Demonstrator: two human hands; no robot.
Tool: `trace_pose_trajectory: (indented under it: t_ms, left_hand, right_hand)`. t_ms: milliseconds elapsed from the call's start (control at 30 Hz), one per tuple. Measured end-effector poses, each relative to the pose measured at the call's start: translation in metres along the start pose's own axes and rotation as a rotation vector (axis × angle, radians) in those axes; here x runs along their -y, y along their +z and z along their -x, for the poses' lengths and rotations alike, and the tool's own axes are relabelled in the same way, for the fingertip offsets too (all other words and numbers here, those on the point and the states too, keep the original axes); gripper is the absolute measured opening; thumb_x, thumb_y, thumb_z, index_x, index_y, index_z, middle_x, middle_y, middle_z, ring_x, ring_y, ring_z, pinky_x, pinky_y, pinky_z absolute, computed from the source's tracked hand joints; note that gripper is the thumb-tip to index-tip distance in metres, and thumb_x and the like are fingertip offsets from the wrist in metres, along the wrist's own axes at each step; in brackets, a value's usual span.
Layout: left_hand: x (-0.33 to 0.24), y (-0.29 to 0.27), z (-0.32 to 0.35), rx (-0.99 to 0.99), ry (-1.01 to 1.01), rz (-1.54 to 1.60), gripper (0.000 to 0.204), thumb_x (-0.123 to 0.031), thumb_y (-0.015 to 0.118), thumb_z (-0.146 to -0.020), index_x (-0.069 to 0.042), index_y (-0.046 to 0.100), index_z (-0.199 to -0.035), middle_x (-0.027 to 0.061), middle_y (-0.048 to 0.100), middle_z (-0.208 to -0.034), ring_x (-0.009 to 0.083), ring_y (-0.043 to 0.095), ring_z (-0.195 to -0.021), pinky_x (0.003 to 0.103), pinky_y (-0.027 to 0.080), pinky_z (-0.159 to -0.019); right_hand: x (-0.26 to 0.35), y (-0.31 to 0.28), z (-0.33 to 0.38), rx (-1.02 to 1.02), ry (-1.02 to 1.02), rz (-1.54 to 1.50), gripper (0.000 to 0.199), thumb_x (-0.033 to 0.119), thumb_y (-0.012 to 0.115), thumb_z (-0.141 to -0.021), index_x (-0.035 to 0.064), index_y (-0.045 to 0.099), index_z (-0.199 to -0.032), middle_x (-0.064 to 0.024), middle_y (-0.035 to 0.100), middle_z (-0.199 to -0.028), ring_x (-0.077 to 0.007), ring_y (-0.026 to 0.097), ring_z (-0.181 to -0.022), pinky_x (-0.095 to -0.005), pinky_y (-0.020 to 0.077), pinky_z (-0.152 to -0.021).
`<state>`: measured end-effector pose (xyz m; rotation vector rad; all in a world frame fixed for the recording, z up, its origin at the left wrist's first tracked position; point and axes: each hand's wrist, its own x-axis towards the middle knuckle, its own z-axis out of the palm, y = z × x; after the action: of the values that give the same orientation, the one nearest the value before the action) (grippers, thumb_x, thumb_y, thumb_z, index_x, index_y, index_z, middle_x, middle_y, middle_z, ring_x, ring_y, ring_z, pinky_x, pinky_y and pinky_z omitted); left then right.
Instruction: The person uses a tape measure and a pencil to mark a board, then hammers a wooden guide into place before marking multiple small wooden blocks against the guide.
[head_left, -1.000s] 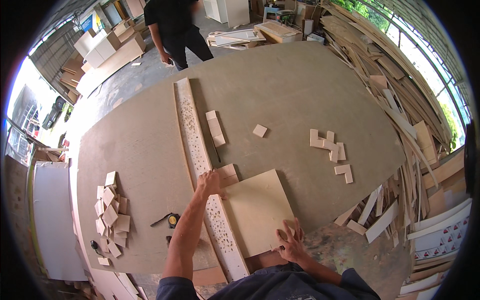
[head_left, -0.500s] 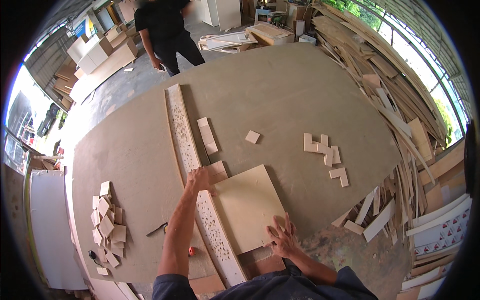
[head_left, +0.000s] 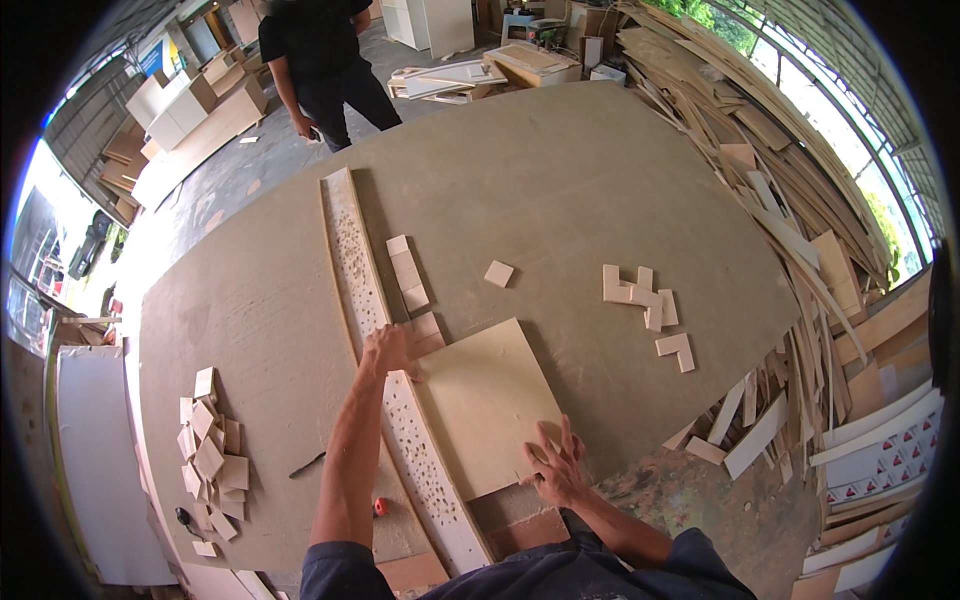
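A square plywood board (head_left: 482,405) lies flat on the table, its left side along a long white strip with speckled holes (head_left: 410,430). My right hand (head_left: 558,470) rests with fingers apart on the board's near right corner. My left hand (head_left: 388,350) is closed over the strip's right edge, by the board's far left corner; what its fingers hold, if anything, is hidden. Just beyond the board, small wooden blocks (head_left: 426,332) sit beside the left hand. Farther along the strip is a short row of similar blocks (head_left: 407,272).
A single block (head_left: 499,273) and a cluster of joined blocks (head_left: 640,295) lie to the right. On the left is a heap of small blocks (head_left: 210,455), with a dark pen-like tool (head_left: 307,465) near my forearm. A person (head_left: 325,75) stands beyond the table; scrap wood (head_left: 760,130) is piled at right.
The whole view has shifted slightly. Both hands keep their places at the board, and nothing has visibly been picked up or let go.
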<state>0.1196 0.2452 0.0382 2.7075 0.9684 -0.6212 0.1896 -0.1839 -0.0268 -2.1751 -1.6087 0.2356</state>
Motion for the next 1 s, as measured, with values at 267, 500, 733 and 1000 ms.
trace_pose_trajectory:
  t_ms: [267, 500, 733, 1000]
  left_hand:
    - [0.014, -0.001, -0.012, 0.018, -0.027, 0.03, 0.091, -0.053, 0.098, -0.038, 0.003, 0.071, -0.104, 0.0192, 0.073, -0.106, 0.034, 0.069, -0.104, 0.042, 0.055, -0.092]
    - [0.02, 0.005, -0.016, -0.064, -0.005, -0.004, 0.08, -0.05, 0.099, -0.038, 0.001, 0.073, -0.094, 0.0164, 0.074, -0.101, 0.0316, 0.071, -0.098, 0.04, 0.057, -0.088]
    - [0.018, 0.005, -0.018, -0.043, -0.026, -0.02, 0.078, -0.051, 0.098, -0.038, 0.0, 0.074, -0.092, 0.0148, 0.074, -0.099, 0.0313, 0.071, -0.097, 0.04, 0.057, -0.087]
    - [0.024, 0.008, -0.021, -0.031, -0.023, -0.029, 0.083, -0.054, 0.097, -0.039, 0.001, 0.074, -0.096, 0.0157, 0.073, -0.104, 0.031, 0.07, -0.101, 0.041, 0.056, -0.089]
  right_hand:
    - [-0.002, 0.004, -0.011, -0.006, -0.018, 0.013, 0.07, 0.037, 0.085, -0.068, 0.0124, 0.066, -0.13, -0.0184, 0.03, -0.162, -0.0555, 0.007, -0.149, -0.069, 0.0263, -0.103]
    - [-0.004, 0.008, -0.016, -0.018, -0.024, 0.01, 0.071, 0.041, 0.085, -0.07, 0.014, 0.065, -0.132, -0.0172, 0.026, -0.164, -0.0546, 0.005, -0.149, -0.071, 0.026, -0.103]
    - [-0.005, 0.012, -0.015, -0.03, -0.022, 0.015, 0.071, 0.043, 0.085, -0.069, 0.013, 0.066, -0.132, -0.0166, 0.026, -0.164, -0.0534, 0.004, -0.15, -0.0696, 0.0245, -0.103]
    - [-0.005, 0.013, -0.017, -0.04, -0.026, 0.029, 0.074, 0.047, 0.083, -0.07, 0.0153, 0.064, -0.134, -0.0157, 0.029, -0.163, -0.0514, 0.004, -0.151, -0.068, 0.0255, -0.104]
